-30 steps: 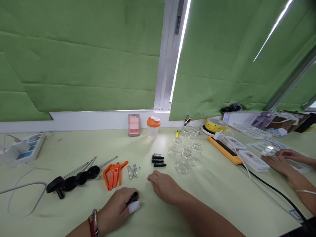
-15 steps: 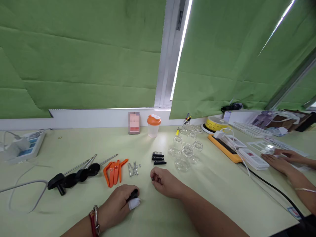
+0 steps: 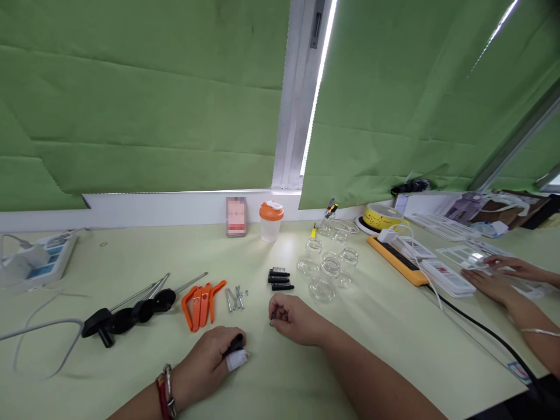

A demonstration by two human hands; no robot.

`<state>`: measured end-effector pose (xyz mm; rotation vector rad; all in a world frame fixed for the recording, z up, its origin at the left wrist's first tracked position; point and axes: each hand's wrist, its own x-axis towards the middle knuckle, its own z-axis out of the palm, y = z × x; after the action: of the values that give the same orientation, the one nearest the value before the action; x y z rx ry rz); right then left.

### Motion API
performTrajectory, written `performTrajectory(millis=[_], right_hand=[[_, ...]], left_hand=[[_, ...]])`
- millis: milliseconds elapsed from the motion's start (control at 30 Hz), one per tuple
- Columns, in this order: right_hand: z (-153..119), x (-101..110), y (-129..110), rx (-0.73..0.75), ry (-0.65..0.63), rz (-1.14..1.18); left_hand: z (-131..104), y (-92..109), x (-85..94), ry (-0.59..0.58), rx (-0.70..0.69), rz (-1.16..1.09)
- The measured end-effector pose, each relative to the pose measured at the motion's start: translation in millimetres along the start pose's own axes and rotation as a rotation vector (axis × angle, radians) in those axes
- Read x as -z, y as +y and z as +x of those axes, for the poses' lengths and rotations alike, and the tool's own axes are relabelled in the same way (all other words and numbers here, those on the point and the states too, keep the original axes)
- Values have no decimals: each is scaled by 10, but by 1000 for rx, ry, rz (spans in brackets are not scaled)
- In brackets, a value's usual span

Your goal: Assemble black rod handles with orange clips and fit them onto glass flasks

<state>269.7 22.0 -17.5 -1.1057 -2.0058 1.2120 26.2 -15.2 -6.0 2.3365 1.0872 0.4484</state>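
Note:
My left hand [image 3: 205, 359], with white tape round one finger, is closed around a black rounded part [image 3: 235, 344]; most of it is hidden in the palm. My right hand [image 3: 300, 319] pinches a small dark piece [image 3: 273, 318] too small to name. Just beyond the right hand lie several black ribbed parts [image 3: 280, 280], with a thin spring [image 3: 279, 269] at their far side. Left of them are metal screws [image 3: 235, 298] and small nuts [image 3: 247, 293]. Several orange handle pieces [image 3: 201, 306] lie beyond the left hand.
Black-handled parts with metal rods [image 3: 142, 310] lie at left, near a power strip [image 3: 52, 259]. Clear glass jars [image 3: 322, 289] and an orange-lidded cup [image 3: 270, 221] stand farther back. An orange-black power strip [image 3: 396, 261] runs at right, beside another person's hands [image 3: 494, 286].
The fingers of my right hand have shifted slightly, and the hand sits a touch farther right. My left hand keeps its hold on the black part. The view has turned very slightly.

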Motion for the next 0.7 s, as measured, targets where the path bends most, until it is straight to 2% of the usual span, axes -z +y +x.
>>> performTrajectory(millis=[233, 367, 500, 700], right_hand=[[62, -15, 58, -36, 15, 233], [99, -23, 107, -97, 89, 291], [68, 18, 102, -165, 167, 60], [9, 37, 48, -167, 161, -232]], left_hand=[[9, 4, 5, -1, -2, 4], [13, 11, 12, -3, -8, -14], [19, 18, 26, -14, 15, -30], [37, 12, 28, -12, 13, -38]])
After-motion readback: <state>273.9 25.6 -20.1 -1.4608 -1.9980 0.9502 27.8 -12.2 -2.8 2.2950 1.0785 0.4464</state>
